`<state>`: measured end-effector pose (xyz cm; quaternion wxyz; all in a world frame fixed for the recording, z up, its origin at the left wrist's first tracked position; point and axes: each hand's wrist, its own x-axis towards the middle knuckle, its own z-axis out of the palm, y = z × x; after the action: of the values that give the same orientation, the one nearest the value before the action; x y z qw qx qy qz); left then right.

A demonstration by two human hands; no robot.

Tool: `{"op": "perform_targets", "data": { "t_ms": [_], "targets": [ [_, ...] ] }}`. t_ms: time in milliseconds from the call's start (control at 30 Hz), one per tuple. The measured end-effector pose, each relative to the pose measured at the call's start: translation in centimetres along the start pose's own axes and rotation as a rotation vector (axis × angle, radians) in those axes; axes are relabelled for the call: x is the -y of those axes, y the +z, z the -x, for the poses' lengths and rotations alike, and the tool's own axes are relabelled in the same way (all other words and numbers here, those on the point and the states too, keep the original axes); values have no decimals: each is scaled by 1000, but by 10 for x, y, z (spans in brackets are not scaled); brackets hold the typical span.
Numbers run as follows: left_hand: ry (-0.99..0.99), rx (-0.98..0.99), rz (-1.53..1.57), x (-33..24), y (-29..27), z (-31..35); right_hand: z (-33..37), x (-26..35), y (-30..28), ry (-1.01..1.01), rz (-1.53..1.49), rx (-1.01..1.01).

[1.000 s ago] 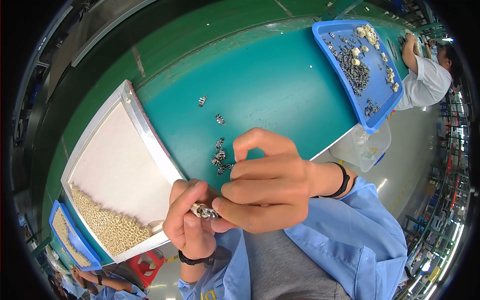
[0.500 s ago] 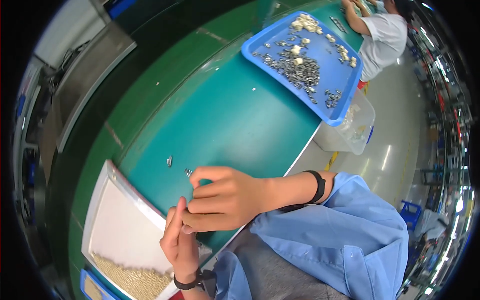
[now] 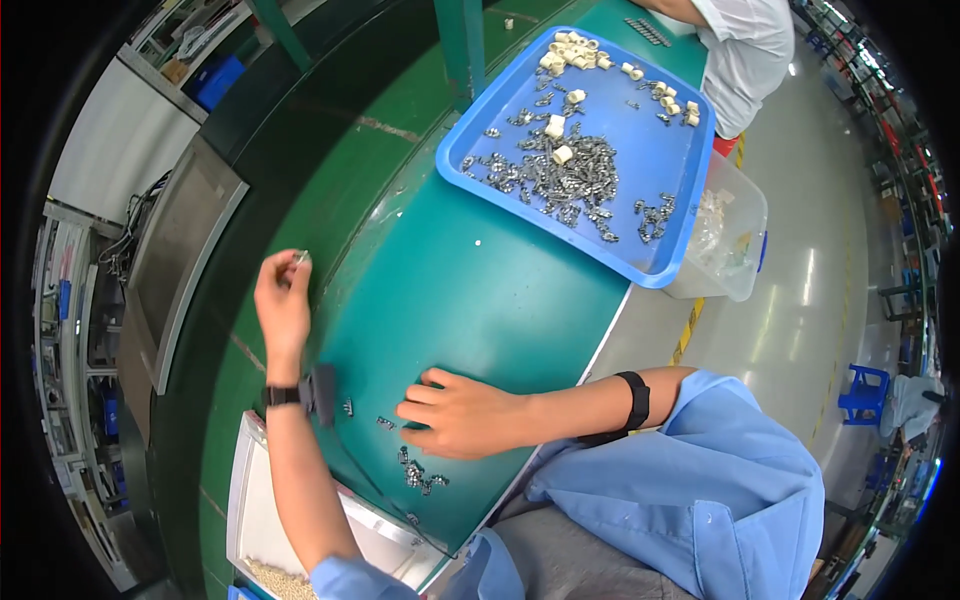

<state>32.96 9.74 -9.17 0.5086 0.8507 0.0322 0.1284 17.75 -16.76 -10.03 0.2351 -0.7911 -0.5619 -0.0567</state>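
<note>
My left hand (image 3: 284, 305) is raised beyond the far-left side of the green table (image 3: 470, 310). Its thumb and fingers pinch a small silvery metal part (image 3: 302, 257), too small to make out in detail. On the table surface rests my right hand (image 3: 460, 412), palm down, with fingers bent and somewhat apart; anything beneath them is hidden. Beside its fingertips lies a small metal part (image 3: 386, 423). A loose group of similar metal parts (image 3: 414, 474) is just nearer to me, and another single one sits close to my left wrist.
A blue tray (image 3: 660, 262) holds many metal parts and cream-coloured cylinders. Left of my body, a white tray (image 3: 240, 500) contains small beige pieces. A clear bin (image 3: 742, 215) stands beyond the table's right edge. At the far end, a person in white (image 3: 752, 60) sits. A dark cable crosses the table.
My hands have parted: the left has moved up and away to the far left with a metal part, while the right has lowered onto the table. The view has shifted, uncovering the group of parts.
</note>
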Motion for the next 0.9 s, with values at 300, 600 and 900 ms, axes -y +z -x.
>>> {"op": "perform_targets", "data": {
  "t_ms": [300,600,900],
  "targets": [
    [73,-10,-288,4,25,-17,-19,17,0,-18,-175,-260],
    [-42,-176,-405,-115,-156,144,-31,11,-2,-112,-69,-43],
    [-617,-734,-888,26,-368,448,-45,12,-7,-62,-283,-104]
  ]
}}
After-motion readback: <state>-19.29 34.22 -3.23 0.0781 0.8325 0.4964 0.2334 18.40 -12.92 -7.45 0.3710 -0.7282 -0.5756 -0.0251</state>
